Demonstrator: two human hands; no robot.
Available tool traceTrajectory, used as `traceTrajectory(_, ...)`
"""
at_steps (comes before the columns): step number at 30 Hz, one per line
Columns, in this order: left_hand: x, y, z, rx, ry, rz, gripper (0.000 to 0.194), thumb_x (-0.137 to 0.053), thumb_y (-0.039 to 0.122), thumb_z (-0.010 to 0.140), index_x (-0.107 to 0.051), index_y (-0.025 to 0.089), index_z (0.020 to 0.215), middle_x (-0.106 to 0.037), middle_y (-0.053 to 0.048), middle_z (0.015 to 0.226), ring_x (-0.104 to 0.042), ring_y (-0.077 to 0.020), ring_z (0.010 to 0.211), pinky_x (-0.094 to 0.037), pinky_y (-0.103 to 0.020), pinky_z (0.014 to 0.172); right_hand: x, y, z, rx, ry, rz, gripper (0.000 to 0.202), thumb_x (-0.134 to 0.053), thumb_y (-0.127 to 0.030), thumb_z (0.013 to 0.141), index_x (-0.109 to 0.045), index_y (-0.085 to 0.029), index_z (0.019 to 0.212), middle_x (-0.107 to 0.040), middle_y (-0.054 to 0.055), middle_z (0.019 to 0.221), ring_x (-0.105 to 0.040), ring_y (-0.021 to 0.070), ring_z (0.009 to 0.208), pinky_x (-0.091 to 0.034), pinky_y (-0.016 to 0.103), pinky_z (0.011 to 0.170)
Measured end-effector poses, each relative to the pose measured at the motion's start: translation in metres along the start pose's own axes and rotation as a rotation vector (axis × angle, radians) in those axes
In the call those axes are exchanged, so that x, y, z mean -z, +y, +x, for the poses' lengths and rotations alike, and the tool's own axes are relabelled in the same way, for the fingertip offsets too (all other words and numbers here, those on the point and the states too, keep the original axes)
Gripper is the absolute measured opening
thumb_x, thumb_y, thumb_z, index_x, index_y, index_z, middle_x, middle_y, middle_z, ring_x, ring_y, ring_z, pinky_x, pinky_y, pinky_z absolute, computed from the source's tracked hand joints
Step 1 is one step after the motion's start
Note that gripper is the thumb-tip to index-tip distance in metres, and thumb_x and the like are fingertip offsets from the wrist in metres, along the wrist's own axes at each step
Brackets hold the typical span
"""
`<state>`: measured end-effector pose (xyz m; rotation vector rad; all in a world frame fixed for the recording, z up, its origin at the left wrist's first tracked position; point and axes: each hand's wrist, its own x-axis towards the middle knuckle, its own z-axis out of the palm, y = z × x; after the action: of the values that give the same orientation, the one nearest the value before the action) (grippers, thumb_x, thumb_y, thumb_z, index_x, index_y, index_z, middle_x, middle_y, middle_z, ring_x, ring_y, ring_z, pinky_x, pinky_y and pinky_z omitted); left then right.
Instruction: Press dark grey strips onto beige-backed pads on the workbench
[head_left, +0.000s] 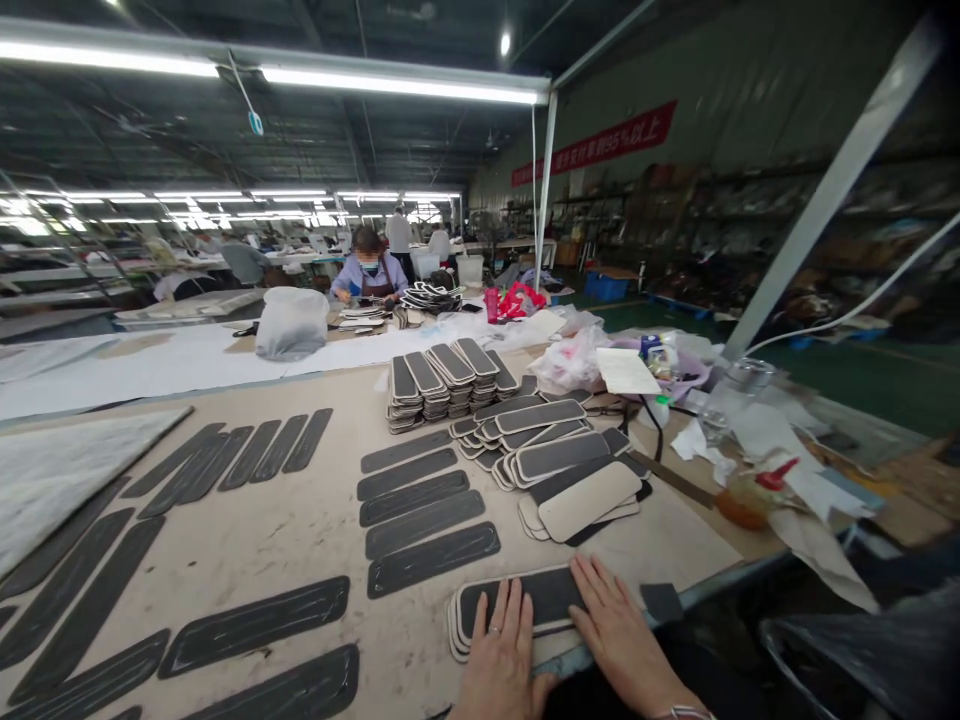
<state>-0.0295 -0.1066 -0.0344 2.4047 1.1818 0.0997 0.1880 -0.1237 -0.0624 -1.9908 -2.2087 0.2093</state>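
Middle lane: bare bench (285, 530), open between left strips (259, 620) and middle strips (431, 560).
Near edge: left hand (499, 640) and right hand (619, 630) on pad stack (551, 595), spot taken.
Beyond hands: loose pad pile (562, 455) blocks low reach; neat stacks (450, 380) behind it.
Right of pile: small bare patch, then red-capped bottle (754, 495), paper scraps (787, 435).
Far right: slanted post (832, 190).
Over hands: open air.

The head view looks forward and down from close above the near edge of the counter (262, 530).
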Motion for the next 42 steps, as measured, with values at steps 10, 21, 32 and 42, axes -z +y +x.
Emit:
traceTrajectory(10,0.053,-0.015,0.026,0.096,0.055,0.009,0.048,-0.061,0.028,0.068,-0.057,0.014,0.114,-0.056,-0.011,0.115,-0.047,-0.0271,0.107,-0.035,-0.036,0.097,-0.007,0.005,0.001,-0.032,0.071,0.113,0.054,-0.034,-0.044,0.090,-0.026,-0.022,0.140,-0.022,0.005,0.146,-0.018,0.0241,0.134,-0.025,0.048,0.107)
traceTrajectory(21,0.055,-0.005,0.042,0.249,-0.142,0.082,0.062,-0.082,0.038,0.039,-0.063,0.013,0.092,-0.060,-0.012,0.096,-0.055,-0.0300,0.093,-0.042,-0.035,0.079,0.006,0.014,-0.003,-0.263,0.448,0.402,0.053,-0.032,-0.041,0.091,-0.036,-0.010,0.134,-0.039,0.014,0.138,-0.032,0.0228,0.129,-0.032,0.042,0.106)
traceTrajectory(32,0.075,-0.002,0.019,0.203,-0.047,0.048,0.026,-0.056,0.014,0.063,-0.052,0.022,0.087,-0.062,0.000,0.091,-0.058,-0.0172,0.086,-0.037,-0.024,0.071,0.007,0.018,-0.007,-0.250,0.580,0.549,0.046,-0.038,-0.041,0.090,-0.046,-0.016,0.127,-0.050,0.011,0.129,-0.044,0.0237,0.120,-0.038,0.042,0.102)
traceTrajectory(42,0.115,-0.006,0.053,0.186,-0.119,-0.149,0.024,-0.060,0.018,0.059,-0.057,0.020,0.083,-0.065,0.003,0.084,-0.059,-0.0183,0.081,-0.042,-0.023,0.068,0.021,0.015,-0.010,-0.083,0.628,0.686,0.037,-0.044,-0.033,0.089,-0.051,-0.019,0.123,-0.063,0.010,0.109,-0.060,0.0198,0.097,-0.052,0.030,0.084)
